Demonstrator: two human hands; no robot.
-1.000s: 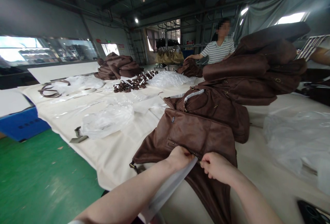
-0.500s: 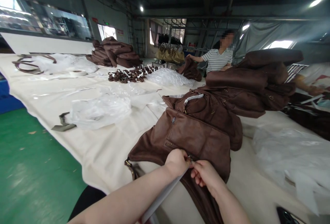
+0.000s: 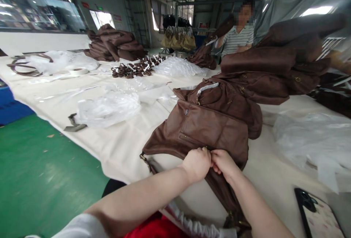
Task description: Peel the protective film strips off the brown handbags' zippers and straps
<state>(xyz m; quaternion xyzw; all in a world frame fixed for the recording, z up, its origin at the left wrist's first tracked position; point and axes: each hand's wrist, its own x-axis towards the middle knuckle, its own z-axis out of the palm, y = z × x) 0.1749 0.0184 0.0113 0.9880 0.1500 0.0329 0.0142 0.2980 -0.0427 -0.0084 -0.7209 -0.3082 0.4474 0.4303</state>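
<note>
A brown handbag (image 3: 211,123) lies spread on the cloth-covered table in front of me, its near edge under my hands. My left hand (image 3: 197,163) is closed in a fist at that edge. Beside it, almost touching, the bent fingers of my right hand (image 3: 223,163) pinch at the same spot. The exact part of the bag between my fingers is hidden. A brown strap (image 3: 225,194) runs from below my hands toward me. Near my lap lies a handle wrapped in white film (image 3: 189,224).
Behind the bag lie another brown bag (image 3: 233,99) and a stack of brown bags (image 3: 257,60). Clear plastic (image 3: 109,108) is at left, more plastic (image 3: 309,139) at right. A phone (image 3: 319,210) sits at the near right. Across the table stands a person (image 3: 237,40) in stripes.
My view has shifted, so the near lap and phone show more. My hands are closer together and the small shiny piece between them is now hidden. The person opposite has raised a brown item.
</note>
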